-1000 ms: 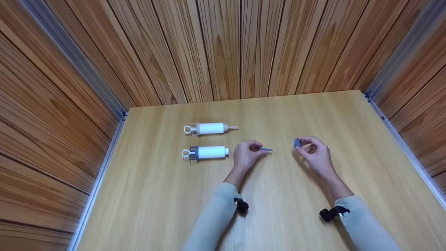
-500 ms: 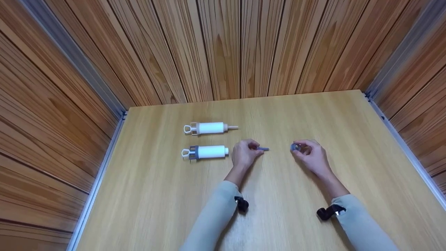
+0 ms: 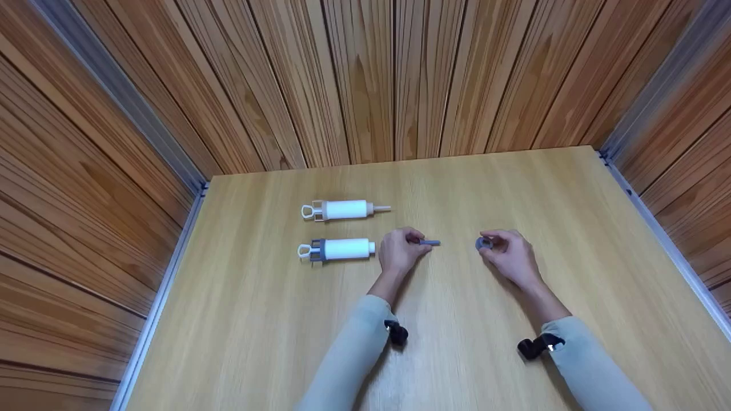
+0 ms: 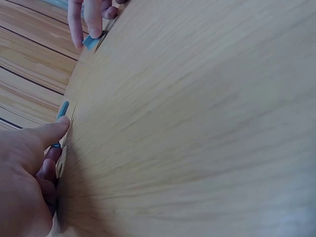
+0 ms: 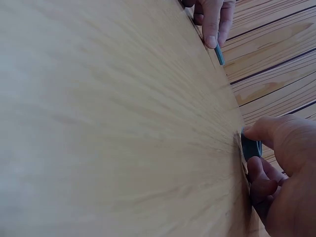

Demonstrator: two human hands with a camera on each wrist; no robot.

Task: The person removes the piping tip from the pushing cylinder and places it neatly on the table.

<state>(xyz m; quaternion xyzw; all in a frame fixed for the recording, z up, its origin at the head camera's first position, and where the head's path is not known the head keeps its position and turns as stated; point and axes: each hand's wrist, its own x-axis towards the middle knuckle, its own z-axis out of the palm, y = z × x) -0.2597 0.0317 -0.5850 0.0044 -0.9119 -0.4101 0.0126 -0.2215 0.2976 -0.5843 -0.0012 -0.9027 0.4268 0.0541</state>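
The left hand (image 3: 400, 251) pinches a thin blue-grey rod (image 3: 431, 242) between thumb and fingers; its tip points right. In the left wrist view the rod (image 4: 62, 109) sticks out past the thumb. To the right, the right hand (image 3: 515, 258) grips a small blue-grey ring (image 3: 483, 243) by its edge, low over the table. The ring (image 5: 251, 144) shows between thumb and fingers in the right wrist view. Just left of the left hand lies a white syringe with a dark grey collar (image 3: 347, 249). A gap separates rod and ring.
A second white syringe (image 3: 345, 209), with a beige collar and a thin nozzle, lies behind the first one. Wood-panelled walls (image 3: 365, 85) stand behind and beside the table (image 3: 257, 342), with metal rails along its left and right sides.
Over the last second the right hand has moved slightly left and nearer, and the ring has turned so its hole shows. The left hand and rod have shifted slightly left.
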